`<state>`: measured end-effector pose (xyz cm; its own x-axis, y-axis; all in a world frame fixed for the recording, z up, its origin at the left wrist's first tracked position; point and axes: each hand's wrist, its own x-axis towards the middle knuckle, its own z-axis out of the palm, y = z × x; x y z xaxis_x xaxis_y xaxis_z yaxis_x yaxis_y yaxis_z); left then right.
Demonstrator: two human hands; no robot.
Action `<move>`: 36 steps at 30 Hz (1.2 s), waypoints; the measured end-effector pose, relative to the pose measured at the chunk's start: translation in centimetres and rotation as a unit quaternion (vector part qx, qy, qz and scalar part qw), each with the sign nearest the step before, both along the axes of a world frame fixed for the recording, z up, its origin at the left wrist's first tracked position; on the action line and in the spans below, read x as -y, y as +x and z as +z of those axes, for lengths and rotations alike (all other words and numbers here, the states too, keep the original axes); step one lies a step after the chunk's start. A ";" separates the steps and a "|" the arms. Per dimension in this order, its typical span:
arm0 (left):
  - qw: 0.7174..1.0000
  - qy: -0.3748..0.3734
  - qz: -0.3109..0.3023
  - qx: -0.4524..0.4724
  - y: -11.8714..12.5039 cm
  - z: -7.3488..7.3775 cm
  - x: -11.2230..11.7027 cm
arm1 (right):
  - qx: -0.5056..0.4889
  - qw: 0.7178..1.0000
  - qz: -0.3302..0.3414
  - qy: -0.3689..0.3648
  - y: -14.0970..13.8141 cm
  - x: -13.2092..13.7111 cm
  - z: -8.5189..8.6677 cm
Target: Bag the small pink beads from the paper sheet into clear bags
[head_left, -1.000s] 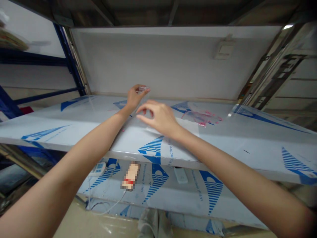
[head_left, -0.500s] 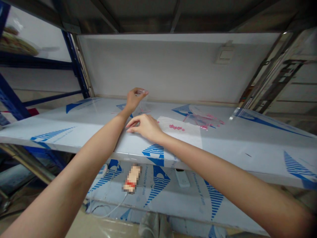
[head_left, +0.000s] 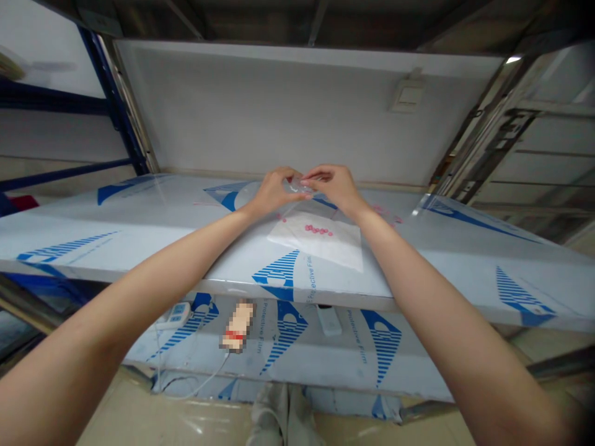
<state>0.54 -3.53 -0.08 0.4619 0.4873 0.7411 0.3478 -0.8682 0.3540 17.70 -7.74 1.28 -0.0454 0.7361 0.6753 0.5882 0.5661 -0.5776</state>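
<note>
On a film-wrapped metal shelf [head_left: 465, 260] lies a white sheet [head_left: 316, 238] dotted with pink beads [head_left: 318, 230]. Just beyond the sheet, the left hand [head_left: 279, 192] and right hand [head_left: 334, 189] meet, their fingers pinched together on a small clear plastic bag [head_left: 297, 184].

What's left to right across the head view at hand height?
blue steel shelf upright → left hand → clear plastic item → right hand → steel shelf upright
</note>
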 end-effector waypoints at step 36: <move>0.999 -0.033 0.007 -0.003 -1.6 0.0 -1.7 | 0.002 0.996 -0.089 -0.001 0.4 -1.2 -0.8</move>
<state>-1.11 -1.81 -0.06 0.4585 0.5412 0.7049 0.3625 -0.8381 0.4077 18.09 -6.59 0.51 0.0829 0.7336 0.6745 0.6820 0.4518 -0.5752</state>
